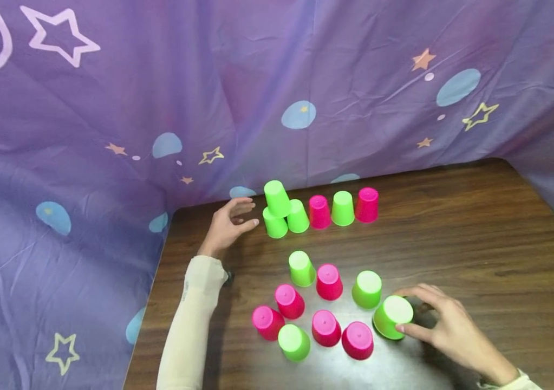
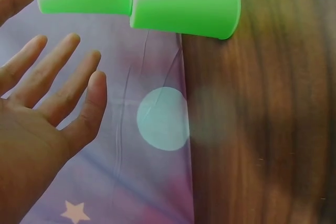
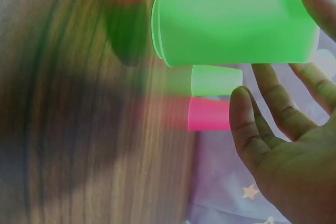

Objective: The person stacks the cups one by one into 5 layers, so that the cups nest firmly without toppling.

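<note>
In the head view, my right hand [image 1: 452, 327] has its thumb on the near side and a finger on the far side of an upside-down green cup [image 1: 397, 313], the rightmost of the front group. The right wrist view shows this cup [image 3: 236, 22] large between the thumb and fingers. My left hand [image 1: 225, 226] is beside the back row, fingers spread and holding nothing. Just right of it, one green cup [image 1: 277, 198] sits on top of two green cups, the left one [image 1: 274, 223] and the right one [image 1: 298, 216].
Along the back, the row continues with a pink cup [image 1: 319, 212], a green cup [image 1: 343, 208] and another pink cup [image 1: 367, 205]. Several upside-down pink and green cups stand loosely grouped at the front of the wooden table [image 1: 476, 233]. A purple patterned cloth [image 1: 238, 81] hangs behind.
</note>
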### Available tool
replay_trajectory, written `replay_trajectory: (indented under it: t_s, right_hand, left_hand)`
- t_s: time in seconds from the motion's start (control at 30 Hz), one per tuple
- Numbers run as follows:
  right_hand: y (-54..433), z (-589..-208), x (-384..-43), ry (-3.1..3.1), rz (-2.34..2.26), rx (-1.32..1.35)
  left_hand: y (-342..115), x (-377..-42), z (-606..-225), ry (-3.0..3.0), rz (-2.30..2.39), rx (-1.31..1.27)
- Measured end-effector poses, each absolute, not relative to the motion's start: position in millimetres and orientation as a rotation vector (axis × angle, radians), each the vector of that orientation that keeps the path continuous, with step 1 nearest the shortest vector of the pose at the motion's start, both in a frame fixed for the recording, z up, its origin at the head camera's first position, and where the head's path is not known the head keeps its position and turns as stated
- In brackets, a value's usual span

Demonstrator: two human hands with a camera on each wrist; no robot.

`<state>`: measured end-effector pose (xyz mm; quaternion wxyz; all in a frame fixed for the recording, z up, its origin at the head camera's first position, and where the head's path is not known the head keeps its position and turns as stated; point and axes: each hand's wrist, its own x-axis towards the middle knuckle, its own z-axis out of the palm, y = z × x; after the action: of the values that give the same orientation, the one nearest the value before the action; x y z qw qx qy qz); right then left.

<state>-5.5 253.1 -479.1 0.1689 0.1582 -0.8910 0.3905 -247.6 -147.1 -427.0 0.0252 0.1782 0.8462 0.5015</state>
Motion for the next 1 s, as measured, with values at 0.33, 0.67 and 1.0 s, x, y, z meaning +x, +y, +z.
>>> replay_trajectory:
  t_s: [0.33,0.67,1.0]
  right_hand:
    - [257,-464,-13,-2.525,1.098,0.536]
    - [258,-445,-27,-2.509,1.065,0.681]
    - [253,-418,-46,-2.524,1.052,0.858]
  left_hand:
    - [-147,-210,-434,2.584,1.558,0.637]
    - [-140,-176,-445,2.443,1.485,0.778]
    - [-138,-153,-447,2.325,1.241,0.914]
